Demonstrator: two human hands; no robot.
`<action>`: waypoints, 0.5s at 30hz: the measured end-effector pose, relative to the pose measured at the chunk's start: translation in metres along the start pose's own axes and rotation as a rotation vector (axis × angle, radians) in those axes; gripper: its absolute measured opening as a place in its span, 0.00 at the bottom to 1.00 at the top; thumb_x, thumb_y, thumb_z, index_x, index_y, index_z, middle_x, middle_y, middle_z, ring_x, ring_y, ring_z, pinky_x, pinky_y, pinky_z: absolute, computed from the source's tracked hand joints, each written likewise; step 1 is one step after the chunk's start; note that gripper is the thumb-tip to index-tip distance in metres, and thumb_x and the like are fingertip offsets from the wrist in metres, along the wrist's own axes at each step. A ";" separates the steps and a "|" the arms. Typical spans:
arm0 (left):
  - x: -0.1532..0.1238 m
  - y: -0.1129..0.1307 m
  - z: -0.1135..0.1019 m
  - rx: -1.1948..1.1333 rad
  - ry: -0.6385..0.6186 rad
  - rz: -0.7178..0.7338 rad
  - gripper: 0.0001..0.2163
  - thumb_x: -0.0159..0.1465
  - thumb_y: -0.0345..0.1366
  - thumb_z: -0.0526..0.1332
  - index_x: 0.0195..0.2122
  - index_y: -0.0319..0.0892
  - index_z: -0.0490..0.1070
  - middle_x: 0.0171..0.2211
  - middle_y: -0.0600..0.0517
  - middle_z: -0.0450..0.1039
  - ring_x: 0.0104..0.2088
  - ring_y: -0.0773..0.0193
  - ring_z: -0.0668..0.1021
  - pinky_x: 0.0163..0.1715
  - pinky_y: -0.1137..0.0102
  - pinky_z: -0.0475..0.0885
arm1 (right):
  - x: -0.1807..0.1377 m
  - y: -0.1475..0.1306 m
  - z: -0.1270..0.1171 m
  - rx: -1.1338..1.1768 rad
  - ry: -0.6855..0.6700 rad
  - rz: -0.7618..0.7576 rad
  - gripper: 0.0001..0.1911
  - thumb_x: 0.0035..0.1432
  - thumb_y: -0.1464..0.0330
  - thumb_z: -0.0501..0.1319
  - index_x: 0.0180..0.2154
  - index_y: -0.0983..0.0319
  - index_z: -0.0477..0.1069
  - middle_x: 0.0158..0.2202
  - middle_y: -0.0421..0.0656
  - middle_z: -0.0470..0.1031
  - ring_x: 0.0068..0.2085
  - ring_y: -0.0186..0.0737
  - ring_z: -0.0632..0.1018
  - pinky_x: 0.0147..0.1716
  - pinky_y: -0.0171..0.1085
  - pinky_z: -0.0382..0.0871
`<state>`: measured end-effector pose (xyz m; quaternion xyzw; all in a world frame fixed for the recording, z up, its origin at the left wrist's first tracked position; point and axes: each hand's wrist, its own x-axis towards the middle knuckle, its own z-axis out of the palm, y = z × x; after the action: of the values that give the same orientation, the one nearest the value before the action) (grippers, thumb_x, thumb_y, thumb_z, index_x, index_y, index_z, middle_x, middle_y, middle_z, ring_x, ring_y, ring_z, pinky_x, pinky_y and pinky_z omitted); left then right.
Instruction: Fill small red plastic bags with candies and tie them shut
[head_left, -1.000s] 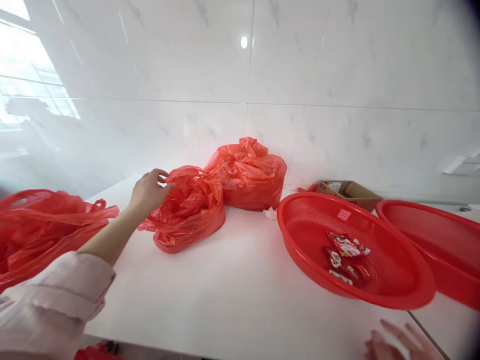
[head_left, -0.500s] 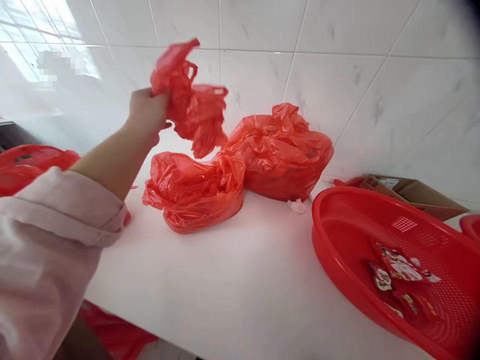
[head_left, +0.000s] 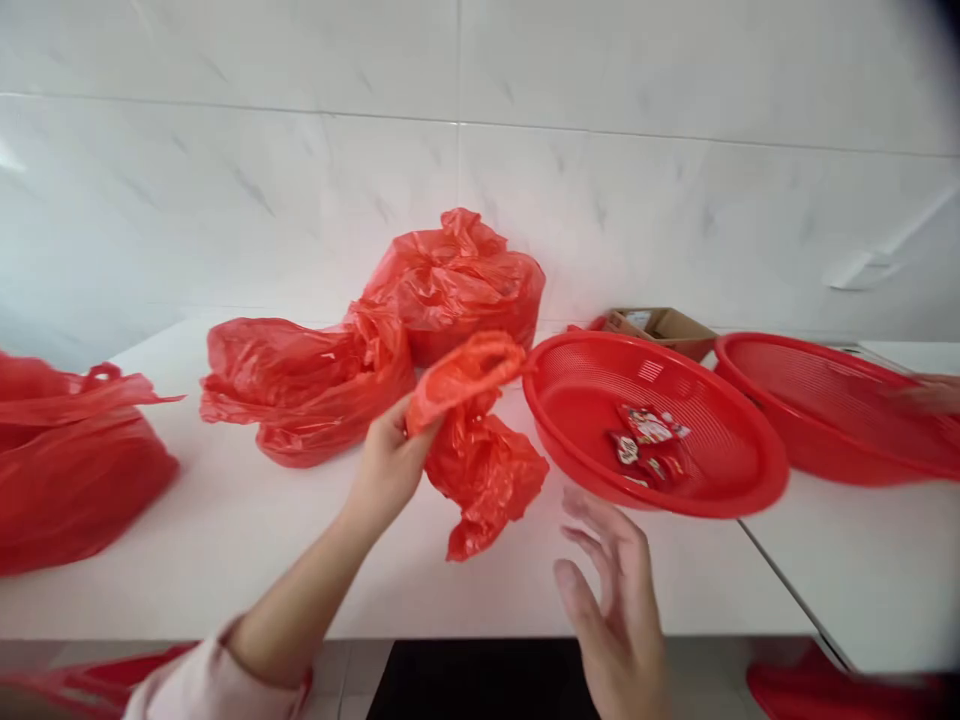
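Observation:
My left hand [head_left: 394, 460] is closed on a crumpled red plastic bag [head_left: 487, 470], which hangs over the white table with its top edge partly spread. My right hand [head_left: 611, 590] is held up with fingers apart and nothing in it, just right of the bag and in front of a red plastic basket [head_left: 551, 440]. Inside that basket lie several small printed packets [head_left: 649, 430]. Behind my left hand sits a filled, loosely gathered red bag [head_left: 315, 400], and a larger filled red bag [head_left: 457, 285] stands against the wall.
At the left edge rests another filled red bag [head_left: 82, 480]. On the right are a second red basket [head_left: 832, 430] and a cardboard box [head_left: 679, 330]. A blurred hand [head_left: 934, 395] reaches in at the far right. A seam crosses the white table [head_left: 712, 580]; a black object [head_left: 480, 680] is below.
My left hand has brought the crumpled bag down and towards me from high near the wall. My right hand has come into view. The camera has turned to the right.

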<state>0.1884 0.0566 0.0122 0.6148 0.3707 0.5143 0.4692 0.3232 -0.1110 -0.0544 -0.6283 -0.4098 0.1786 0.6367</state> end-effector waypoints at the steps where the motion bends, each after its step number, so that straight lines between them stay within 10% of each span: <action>1: -0.014 -0.009 0.008 -0.058 -0.064 -0.050 0.14 0.59 0.47 0.67 0.34 0.39 0.78 0.30 0.51 0.78 0.31 0.62 0.76 0.30 0.72 0.70 | 0.005 -0.006 0.001 -0.003 -0.047 -0.040 0.30 0.61 0.58 0.62 0.61 0.54 0.57 0.64 0.49 0.62 0.60 0.48 0.69 0.55 0.46 0.70; 6: -0.045 -0.035 0.004 -0.456 -0.002 -0.309 0.16 0.54 0.46 0.71 0.36 0.39 0.79 0.33 0.50 0.80 0.32 0.63 0.78 0.32 0.73 0.74 | 0.019 0.000 -0.003 0.034 -0.291 0.043 0.20 0.61 0.61 0.61 0.54 0.57 0.66 0.51 0.47 0.74 0.51 0.45 0.76 0.52 0.43 0.72; 15: -0.022 -0.032 -0.087 -0.612 0.546 -0.389 0.10 0.69 0.30 0.54 0.39 0.41 0.76 0.32 0.53 0.80 0.31 0.67 0.80 0.36 0.75 0.78 | 0.028 0.010 -0.057 -0.063 -0.004 0.125 0.10 0.62 0.56 0.60 0.39 0.54 0.73 0.37 0.45 0.78 0.35 0.47 0.79 0.32 0.42 0.77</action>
<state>0.0996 0.0624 -0.0223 0.2086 0.4206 0.6458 0.6021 0.3855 -0.1262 -0.0489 -0.6720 -0.3764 0.2060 0.6035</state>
